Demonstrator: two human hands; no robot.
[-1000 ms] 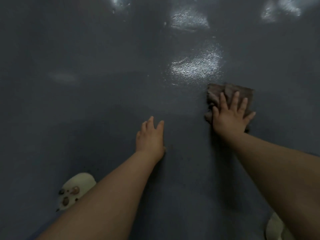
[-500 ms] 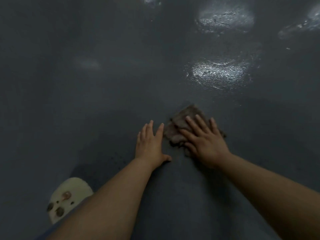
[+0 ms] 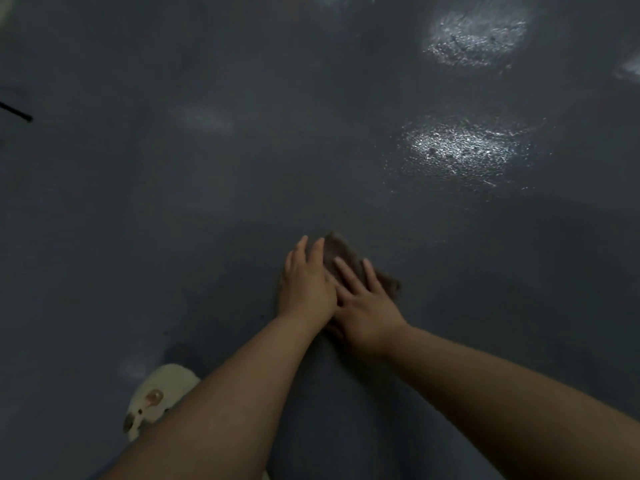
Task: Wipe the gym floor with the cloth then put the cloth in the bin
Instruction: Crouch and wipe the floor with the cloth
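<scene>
The crumpled brown cloth (image 3: 341,252) is pressed flat-fingered onto the dark grey gym floor (image 3: 207,202) by the right hand (image 3: 367,306); the left hand (image 3: 304,285) is laid open alongside. Binning is judged outstanding.

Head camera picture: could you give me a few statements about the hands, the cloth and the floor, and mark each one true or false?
1. The right hand lies flat on the brown cloth. True.
2. The cloth is lifted clear of the floor. False: it lies pressed on the floor.
3. The left hand grips a spray bottle. False: it holds nothing; its fingers are straight, beside the right hand.
4. Bright patches of light shine on the floor beyond the hands. True.
5. A bin stands next to the cloth. False: no bin is in view.
</scene>
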